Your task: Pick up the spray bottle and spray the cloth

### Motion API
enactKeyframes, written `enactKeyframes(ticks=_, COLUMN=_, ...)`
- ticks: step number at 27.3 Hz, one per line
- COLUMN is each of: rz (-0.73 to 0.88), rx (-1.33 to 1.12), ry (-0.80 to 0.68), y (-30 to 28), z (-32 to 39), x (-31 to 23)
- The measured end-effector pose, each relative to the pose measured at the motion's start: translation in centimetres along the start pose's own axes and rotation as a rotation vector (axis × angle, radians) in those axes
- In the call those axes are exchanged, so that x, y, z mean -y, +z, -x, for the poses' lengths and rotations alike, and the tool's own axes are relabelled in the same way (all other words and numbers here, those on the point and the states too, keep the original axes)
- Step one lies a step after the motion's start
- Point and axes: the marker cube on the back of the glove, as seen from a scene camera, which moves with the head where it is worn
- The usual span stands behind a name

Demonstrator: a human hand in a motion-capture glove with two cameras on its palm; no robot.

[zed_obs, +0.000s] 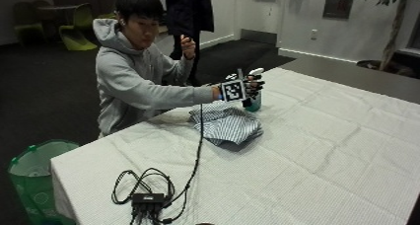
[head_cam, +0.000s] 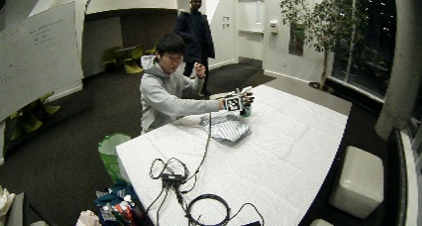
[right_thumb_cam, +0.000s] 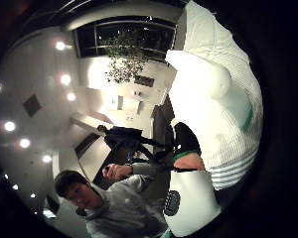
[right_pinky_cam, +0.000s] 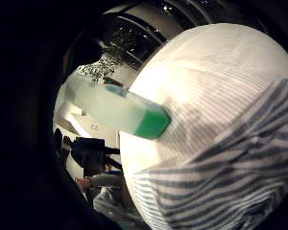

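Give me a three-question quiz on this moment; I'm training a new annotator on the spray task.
1. True or false: the gloved right hand grips the spray bottle.
2. The striped cloth lies: A) crumpled on the table's white cover, B) in the green bin, C) on the person's lap.
3. Fill in: the bottle's base looks ____ in colour.

Key: 1 true; 2 A; 3 green.
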Motion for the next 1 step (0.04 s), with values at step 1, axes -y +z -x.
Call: enactKeyframes(ticks=1, rz=-0.013, rx=0.011, ry=0.001, y=0.00, z=0.22, x=0.04)
